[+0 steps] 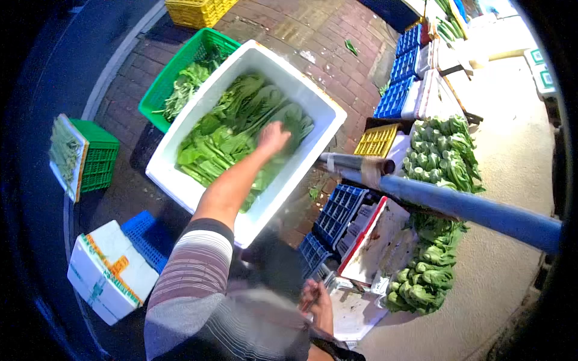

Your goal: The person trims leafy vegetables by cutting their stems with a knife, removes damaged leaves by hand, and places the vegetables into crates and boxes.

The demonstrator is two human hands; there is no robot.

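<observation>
Around the fingers point(281, 131), the foam box point(327, 120) is smooth and matt; the greens point(224, 139) beside them have a soft sheen. Behind them, the sleeve point(194, 257) is matt knit-like cloth. Left of them, the crate point(158, 107) is slightly shiny plastic; right, the pole point(463, 209) looks like smooth painted metal. Beyond, the brick paving point(346, 78) is rough.
</observation>
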